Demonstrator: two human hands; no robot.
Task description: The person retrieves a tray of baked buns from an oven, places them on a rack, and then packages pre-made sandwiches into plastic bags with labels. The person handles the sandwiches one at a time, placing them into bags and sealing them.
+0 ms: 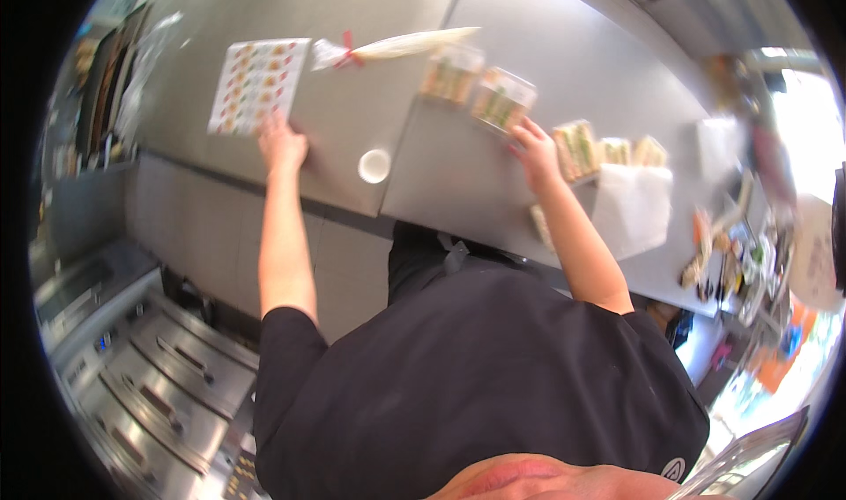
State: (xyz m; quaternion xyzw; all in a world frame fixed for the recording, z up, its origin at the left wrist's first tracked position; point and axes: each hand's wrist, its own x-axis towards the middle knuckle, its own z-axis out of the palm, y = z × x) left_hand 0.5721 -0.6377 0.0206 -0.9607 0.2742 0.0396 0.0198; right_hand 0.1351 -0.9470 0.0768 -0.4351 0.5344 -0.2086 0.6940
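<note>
My left hand reaches over the steel worktop, its fingertips on the lower edge of a sheet of printed stickers. Its thumb stands apart from the fingers, off the sheet. Farther right, my right hand has its fingers and thumb at the near corner of a clear-packed sandwich with green filling. Another packed sandwich stands just left of that one, blurred. To the right of my right wrist, a further sandwich stands near a white bag or paper, with more sandwich pieces behind it.
A white paper cup liner lies between my hands. Beyond it is a clear piping bag with a red tie. Crumpled clear plastic lies at the far left. Steel drawers or lids with handles are at lower left; mixed clutter fills the right end.
</note>
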